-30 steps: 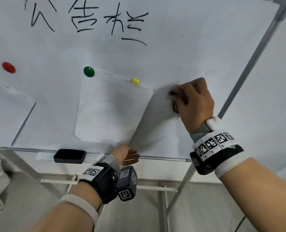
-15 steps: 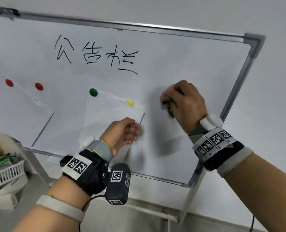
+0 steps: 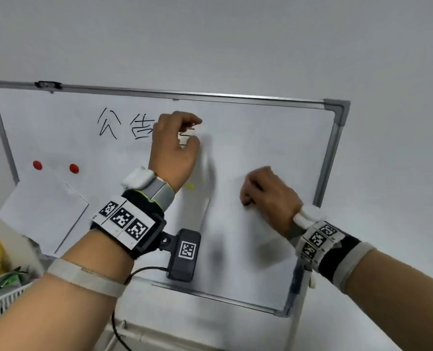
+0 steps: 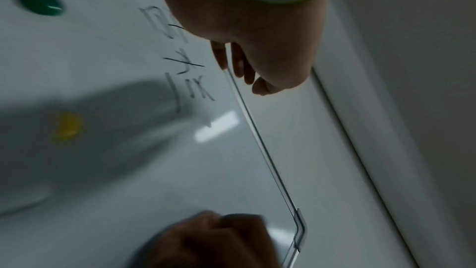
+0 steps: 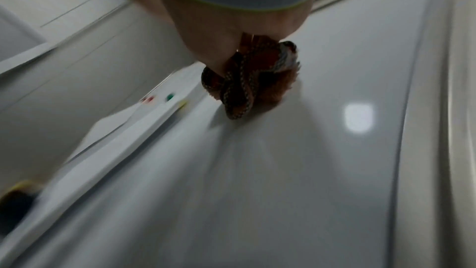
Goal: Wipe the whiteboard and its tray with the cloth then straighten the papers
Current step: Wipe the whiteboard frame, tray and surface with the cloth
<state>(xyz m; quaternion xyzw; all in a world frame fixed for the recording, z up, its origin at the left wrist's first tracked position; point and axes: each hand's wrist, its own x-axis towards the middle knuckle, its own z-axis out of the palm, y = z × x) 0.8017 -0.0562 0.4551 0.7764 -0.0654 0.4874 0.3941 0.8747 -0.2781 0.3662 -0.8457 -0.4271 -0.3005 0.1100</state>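
Since half a second ago the left hand (image 3: 173,150) has risen from the lower sheet of paper (image 3: 195,224) at centre frame to the written heading in the upper middle, where it now covers most of the third character. The head view has also tilted up, so the whole top rail of the whiteboard (image 3: 273,138) shows. The right hand (image 3: 266,196) has dropped a little, to the right of centre.

The left hand is raised before the board with fingers loosely curled and thumb apart from them, holding nothing; whether its fingertips touch the surface cannot be told. The right hand is clenched round a bunched, dark patterned cloth (image 5: 247,80), reddish-brown with pale speckles, and presses it against the board's bare white face.

In black marker the board reads "公告" (image 3: 124,126), with a third character mostly behind the left hand. Two red magnets (image 3: 56,167) sit at left, above another paper (image 3: 43,211) hanging askew at lower left. A green magnet (image 4: 41,1) and a yellow magnet (image 4: 67,126) show in the left wrist view.
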